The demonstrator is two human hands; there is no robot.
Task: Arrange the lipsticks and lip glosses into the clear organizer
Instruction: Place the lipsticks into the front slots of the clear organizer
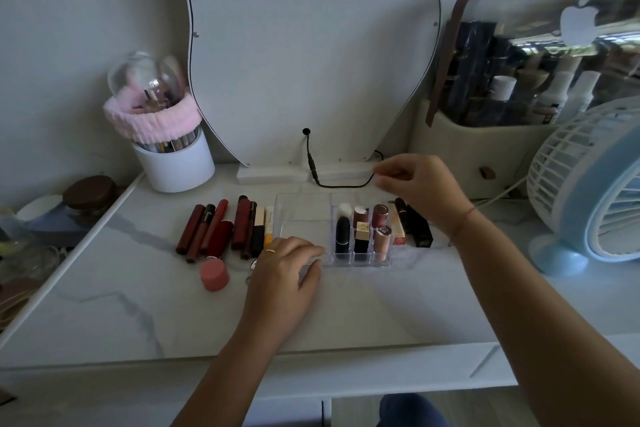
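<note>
The clear organizer (304, 208) stands mid-table; its right-hand slots hold several upright lipsticks, among them a black one (342, 234) and a pink one (382, 241). Its wide left compartment holds nothing. A row of red lip glosses (216, 230) and tubes lies flat to its left, with a yellow-tipped balm (269, 225) nearest the organizer. A black lipstick (419, 227) and other tubes lie on its right. My left hand (284, 274) rests flat against the organizer's front left corner. My right hand (420, 189) hovers above its back right, fingers curled, nothing visibly held.
A pink round cap (214, 274) sits near my left hand. A white brush holder with a pink headband (173, 156) stands at back left, a mirror (304, 45) with a black cable behind, a clear cosmetics bag (540, 80) and a blue fan (595, 191) at right.
</note>
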